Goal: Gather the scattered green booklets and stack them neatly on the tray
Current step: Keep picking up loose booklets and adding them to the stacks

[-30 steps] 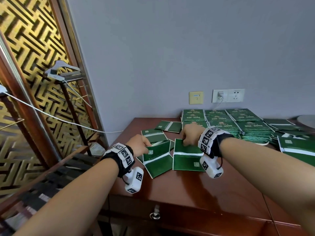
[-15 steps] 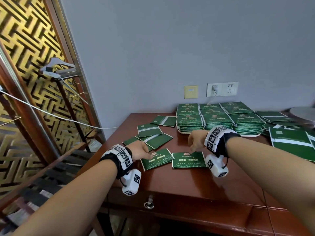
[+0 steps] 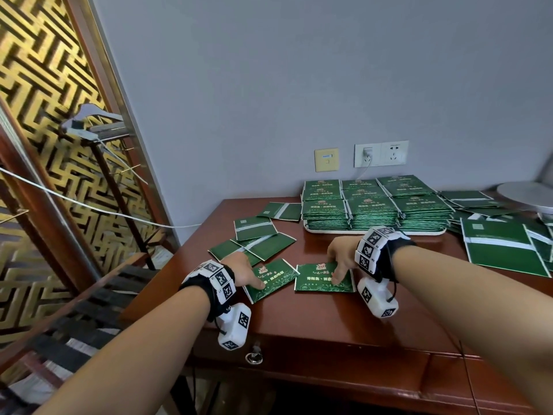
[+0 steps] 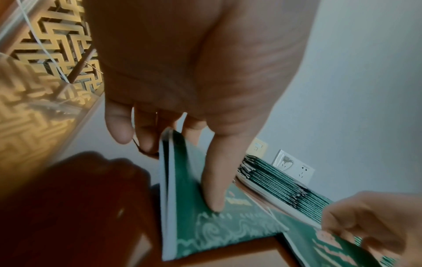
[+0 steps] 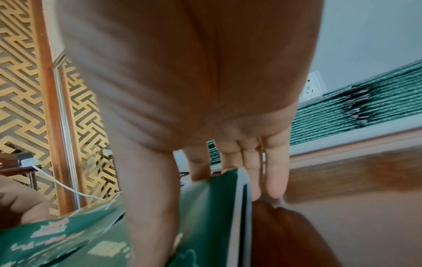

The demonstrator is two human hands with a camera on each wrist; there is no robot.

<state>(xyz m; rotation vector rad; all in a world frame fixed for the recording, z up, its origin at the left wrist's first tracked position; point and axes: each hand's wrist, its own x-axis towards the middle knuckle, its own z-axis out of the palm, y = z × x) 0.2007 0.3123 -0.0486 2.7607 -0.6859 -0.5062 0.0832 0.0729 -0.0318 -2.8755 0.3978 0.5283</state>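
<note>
Two closed green booklets lie side by side near the table's front edge, front covers up. My left hand [image 3: 245, 272] pinches the left booklet [image 3: 273, 280] at its left edge. In the left wrist view the thumb [image 4: 217, 180] presses on the cover [image 4: 205, 227] and the fingers sit under the raised edge. My right hand [image 3: 341, 260] pinches the right booklet [image 3: 314, 280] the same way, thumb [image 5: 148, 198] on the cover [image 5: 205, 207] and fingers under its right edge. The white tray [image 3: 374, 233] at the back holds tall stacks of booklets [image 3: 371, 205].
Several loose booklets lie left of the tray [image 3: 260, 235], and more are spread on the right [image 3: 502, 250]. A round silver base [image 3: 526, 196] stands at the far right. Wall sockets [image 3: 380, 154] are behind the tray. A rack and a white cable [image 3: 89, 205] are left of the table.
A second ago both booklets lay open with their backs up. Now they are folded shut with covers up, nearer the front edge, and each hand pinches an outer edge.
</note>
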